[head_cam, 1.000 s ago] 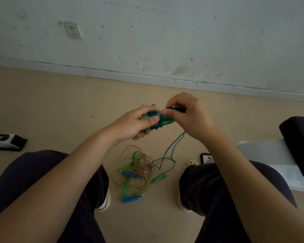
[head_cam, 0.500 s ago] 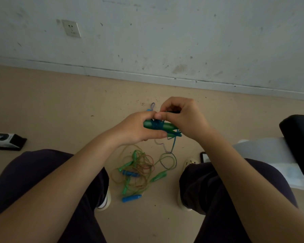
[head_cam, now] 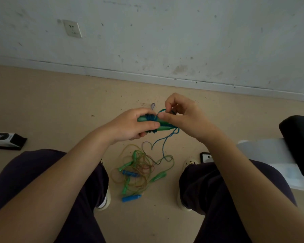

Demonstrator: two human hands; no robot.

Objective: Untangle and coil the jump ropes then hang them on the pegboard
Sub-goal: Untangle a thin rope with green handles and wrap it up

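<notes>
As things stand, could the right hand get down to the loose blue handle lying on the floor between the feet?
Probably not yet: the right hand is pinching the blue cord, though nothing lies over the blue handle.

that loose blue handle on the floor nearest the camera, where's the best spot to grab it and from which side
Pinch the blue handle across its middle, coming straight down from above. It lies flat on the floor, nearly level, at the near edge of the tangled ropes, with bare floor on its near side. Its cord end seems to point up into the pile, so lifting should draw the cord out rather than snag it.
</notes>
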